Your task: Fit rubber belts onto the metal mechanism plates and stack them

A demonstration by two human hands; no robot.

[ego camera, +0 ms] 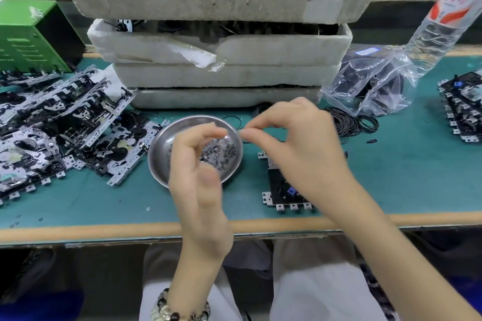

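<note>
My right hand (300, 146) hovers over a metal mechanism plate (276, 191) that lies flat near the table's front edge. Its thumb and forefinger pinch something tiny and dark, too blurred to name. My left hand (200, 172) is raised above a steel bowl (159, 156) of small black rings, fingers curled toward the right fingertips. Nothing shows clearly between the left fingers. Loose black rubber belts (349, 122) lie in a heap behind the right hand. A pile of plates (52, 128) lies at the left. A neat stack of plates (461, 109) stands at the far right.
Stacked white foam trays (219, 55) fill the back middle of the green table (104, 203). A clear plastic bag (370, 86) holding belts and a tilted water bottle (443, 8) are at the back right. A green metal box (26, 34) stands at the back left.
</note>
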